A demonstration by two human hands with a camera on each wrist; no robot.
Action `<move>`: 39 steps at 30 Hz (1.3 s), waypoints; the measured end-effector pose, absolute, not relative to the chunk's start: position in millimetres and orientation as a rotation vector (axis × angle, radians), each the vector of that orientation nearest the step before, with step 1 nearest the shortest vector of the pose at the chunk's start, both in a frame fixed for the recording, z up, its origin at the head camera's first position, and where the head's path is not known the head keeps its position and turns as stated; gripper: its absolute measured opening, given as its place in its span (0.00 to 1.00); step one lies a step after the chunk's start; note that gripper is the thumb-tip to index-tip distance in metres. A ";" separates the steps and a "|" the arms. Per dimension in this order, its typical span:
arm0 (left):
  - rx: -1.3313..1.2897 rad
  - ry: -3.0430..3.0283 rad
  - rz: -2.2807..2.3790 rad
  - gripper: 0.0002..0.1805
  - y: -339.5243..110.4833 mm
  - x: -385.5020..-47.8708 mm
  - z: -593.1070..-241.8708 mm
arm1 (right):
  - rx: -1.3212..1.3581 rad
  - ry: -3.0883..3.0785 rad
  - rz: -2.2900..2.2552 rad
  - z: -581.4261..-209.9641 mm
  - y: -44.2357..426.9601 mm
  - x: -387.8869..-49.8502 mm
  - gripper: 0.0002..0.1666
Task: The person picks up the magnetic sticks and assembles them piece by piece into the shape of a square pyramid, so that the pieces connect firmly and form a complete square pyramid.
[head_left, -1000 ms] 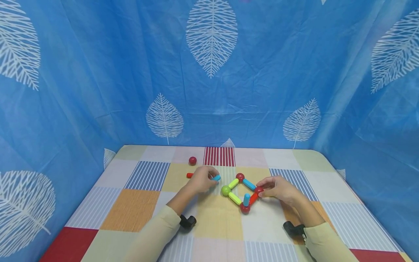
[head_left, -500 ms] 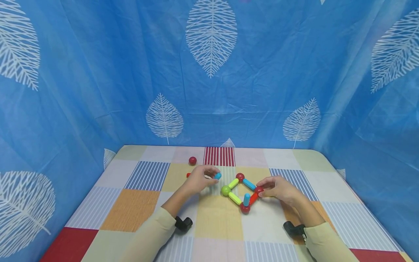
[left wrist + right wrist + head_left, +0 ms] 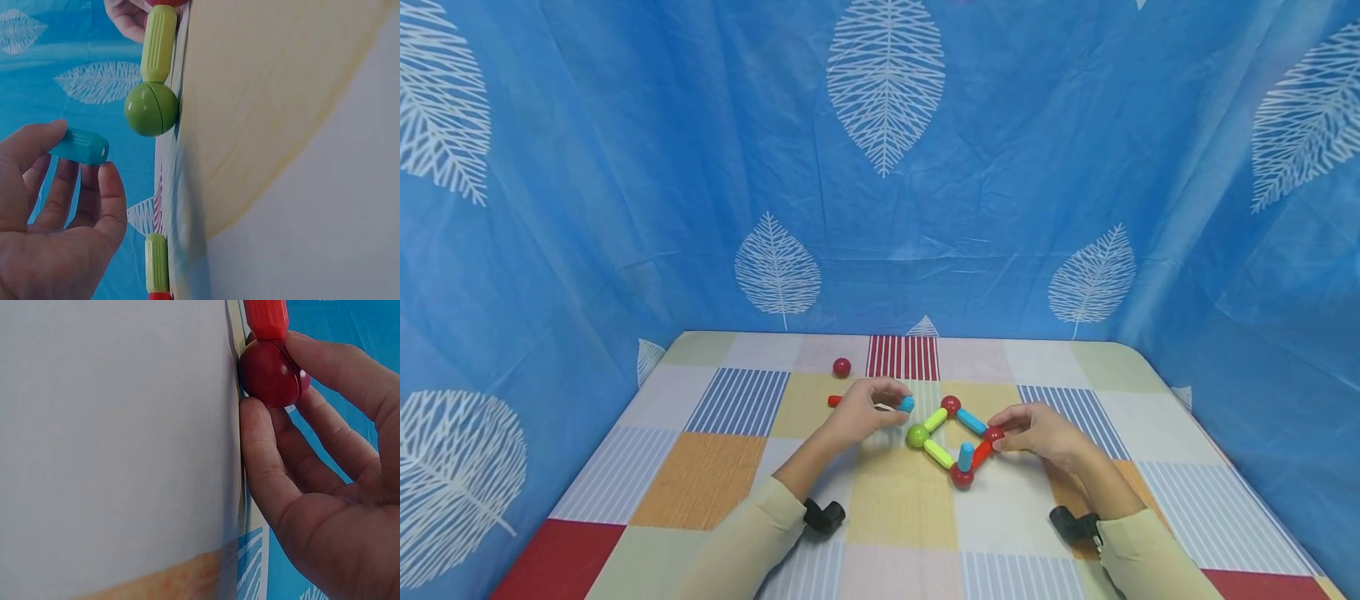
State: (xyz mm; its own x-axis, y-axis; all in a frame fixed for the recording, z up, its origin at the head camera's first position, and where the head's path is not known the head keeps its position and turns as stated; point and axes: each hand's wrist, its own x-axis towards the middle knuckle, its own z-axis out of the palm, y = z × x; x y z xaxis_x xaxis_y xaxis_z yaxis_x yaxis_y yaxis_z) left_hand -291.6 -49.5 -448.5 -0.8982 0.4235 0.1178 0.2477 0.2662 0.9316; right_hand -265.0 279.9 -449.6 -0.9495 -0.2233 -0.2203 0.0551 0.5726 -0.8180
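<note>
A short blue rod (image 3: 81, 147) is pinched between the thumb and fingers of my left hand (image 3: 861, 412), raised a little above the cloth, one end facing the left wrist camera. Just right of it lies a four-sided frame of rods and balls. Its left corner is a green ball (image 3: 917, 436), joined to two yellow-green rods (image 3: 938, 454). At the right corner my right hand (image 3: 1041, 433) grips a red ball (image 3: 272, 374), from which a red rod (image 3: 267, 317) runs. Another blue rod (image 3: 966, 457) stands upright on the near red ball (image 3: 962, 477).
A loose red ball (image 3: 842, 367) lies behind my left hand. Beside that hand is a red rod (image 3: 834, 401), partly hidden by it. A patchwork cloth (image 3: 902, 500) covers the table, and blue leaf-print curtains (image 3: 1000, 167) enclose the back and sides.
My left hand has lifted slightly and shifted right towards the green ball. The blue rod in it has turned to show its end. My right hand and the frame have stayed put.
</note>
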 end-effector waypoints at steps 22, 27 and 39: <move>0.687 2.309 1.724 0.11 -34.3 -286.6 -448.7 | -0.135 2.502 -1.331 -451.1 280.7 -265.6 0.22; 0.684 2.315 1.708 0.11 -33.2 -286.2 -449.1 | -0.125 2.508 -1.321 -451.6 280.4 -265.7 0.22; 0.696 2.298 1.678 0.11 -31.7 -288.8 -453.5 | -0.124 2.492 -1.351 -450.4 279.5 -265.2 0.22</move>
State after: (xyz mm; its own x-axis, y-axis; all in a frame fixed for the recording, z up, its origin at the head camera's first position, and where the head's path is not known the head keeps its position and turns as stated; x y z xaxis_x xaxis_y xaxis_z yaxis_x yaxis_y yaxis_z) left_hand -288.8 -31.7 -453.5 -0.8660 0.4891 0.1039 0.2478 0.2393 0.9388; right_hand -265.2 279.5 -450.4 -0.9502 -0.2176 -0.2229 0.0681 0.5532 -0.8302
